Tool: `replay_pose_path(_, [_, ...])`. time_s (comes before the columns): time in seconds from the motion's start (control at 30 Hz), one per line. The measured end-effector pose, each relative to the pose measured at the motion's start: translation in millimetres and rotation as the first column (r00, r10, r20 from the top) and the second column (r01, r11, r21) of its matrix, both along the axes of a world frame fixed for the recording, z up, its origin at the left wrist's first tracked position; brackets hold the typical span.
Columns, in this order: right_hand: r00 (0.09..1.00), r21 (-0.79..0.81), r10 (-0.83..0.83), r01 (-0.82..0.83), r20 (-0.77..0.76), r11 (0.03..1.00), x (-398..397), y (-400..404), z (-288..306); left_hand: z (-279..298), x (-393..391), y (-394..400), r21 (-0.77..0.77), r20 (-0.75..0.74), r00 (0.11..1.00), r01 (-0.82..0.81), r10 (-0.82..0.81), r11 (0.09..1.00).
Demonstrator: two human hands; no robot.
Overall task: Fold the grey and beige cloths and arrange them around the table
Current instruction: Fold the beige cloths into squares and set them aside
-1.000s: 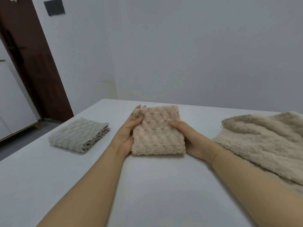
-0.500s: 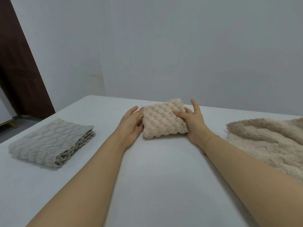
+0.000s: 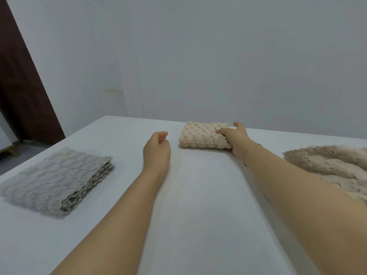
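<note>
One right hand [image 3: 237, 140] gripping beige cloth [image 3: 202, 138], left hand [image 3: 156, 150] loosely curled

You see a folded grey cloth [image 3: 57, 179] lying flat at the bench's left, a small folded beige cloth [image 3: 202, 138] near the far edge, and a rumpled beige cloth [image 3: 333, 169] at the right.

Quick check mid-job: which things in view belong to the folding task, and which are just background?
Job:
- small folded beige bubble-textured cloth, gripped by the right hand
- folded grey bubble-textured cloth
- unfolded fluffy beige cloth
- left hand, loosely curled, holding nothing
- white table

Background:
- dark brown door
- pale grey wall
</note>
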State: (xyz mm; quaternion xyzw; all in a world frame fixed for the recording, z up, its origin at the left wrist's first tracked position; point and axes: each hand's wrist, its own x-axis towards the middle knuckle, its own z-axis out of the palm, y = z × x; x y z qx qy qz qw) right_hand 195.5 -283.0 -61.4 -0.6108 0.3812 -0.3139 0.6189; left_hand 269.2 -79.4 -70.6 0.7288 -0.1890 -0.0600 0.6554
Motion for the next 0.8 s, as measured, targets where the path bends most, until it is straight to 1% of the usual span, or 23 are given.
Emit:
replay_pose_path(0.03, [1.0, -0.04, -0.022, 0.022, -0.014, 0.999, -1, 0, -1, 1, -2, 0, 0.015, 0.013, 1.0, 0.01, -0.01, 1.0])
replay_pose_path(0.1, [0.996, -0.17, -0.084, 0.077, -0.037, 0.983, -2, 3, -3, 2, -2, 0, 0.018, 0.013, 1.0, 0.023, -0.023, 1.0])
replay_pose_path(0.2, [0.987, -0.384, -0.156, 0.133, -0.029, 0.914, -4, 9, -10, 2, -2, 1, 0.03, 0.026, 0.999, 0.035, -0.036, 0.999])
replay_pose_path(0.23, [0.985, -0.417, -0.174, 0.153, -0.012, 0.896, -5, 12, -12, 1, -3, 1, 0.042, 0.043, 0.998, 0.047, -0.049, 0.998])
replay_pose_path(0.33, [0.977, -0.411, -0.214, 0.196, 0.001, 0.89, -14, 19, -12, -2, -3, 0, 0.105, 0.114, 0.987, 0.099, -0.11, 0.99])
replay_pose_path(0.4, [0.987, -0.444, -0.148, 0.102, -0.07, 0.89, -23, 26, -11, -2, -1, 0, 0.129, 0.143, 0.982, 0.109, -0.127, 0.986])
replay_pose_path(0.5, [0.979, -0.523, -0.037, -0.074, -0.198, 0.849, -39, 41, -12, 2, -2, 4, 0.117, 0.125, 0.985, 0.106, -0.121, 0.987])
replay_pose_path(0.67, [0.943, -0.582, 0.007, -0.211, -0.332, 0.785, -69, 67, -13, 3, -25, 15, 0.237, 0.208, 0.958, 0.147, -0.198, 0.96])
replay_pose_path(0.8, [0.921, -0.598, 0.067, -0.304, -0.384, 0.742, -95, 89, -15, 0, -50, 32, 0.284, 0.216, 0.95, 0.159, -0.224, 0.946])
